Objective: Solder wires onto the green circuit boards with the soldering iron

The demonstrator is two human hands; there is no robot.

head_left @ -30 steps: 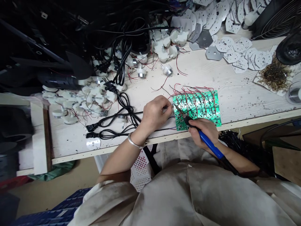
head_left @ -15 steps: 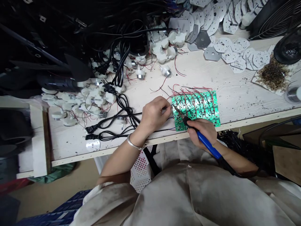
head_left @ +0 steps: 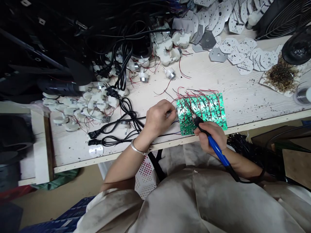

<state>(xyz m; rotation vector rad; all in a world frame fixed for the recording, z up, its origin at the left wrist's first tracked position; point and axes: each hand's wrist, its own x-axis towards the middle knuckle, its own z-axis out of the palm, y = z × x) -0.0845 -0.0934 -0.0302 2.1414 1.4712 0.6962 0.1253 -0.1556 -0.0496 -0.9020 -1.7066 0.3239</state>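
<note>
A green circuit board panel (head_left: 222,111) lies near the table's front edge, with red and black wires spread over its top part. My right hand (head_left: 211,137) grips a soldering iron (head_left: 215,145) by its blue handle. The iron's metal tip points up and left over the left half of the panel; whether it touches cannot be told. At the panel's left edge, my left hand (head_left: 160,116) is closed in a pinch, and what sits between the fingertips is too small to make out. Black power cords (head_left: 121,139) run under that hand and wrist, with thin wires reaching the panel.
White motors (head_left: 93,103) with red wires are heaped at left and behind. Pale perforated plates (head_left: 228,45) are piled at back right. A dirty pad with brown residue (head_left: 282,76), a clear jar (head_left: 302,95) and a black fan (head_left: 286,19) stand at right.
The soldering iron and my right hand have shifted slightly right, taking the tip away from the left fingertips to a spot farther up over the panel. My left hand stays nearly still.
</note>
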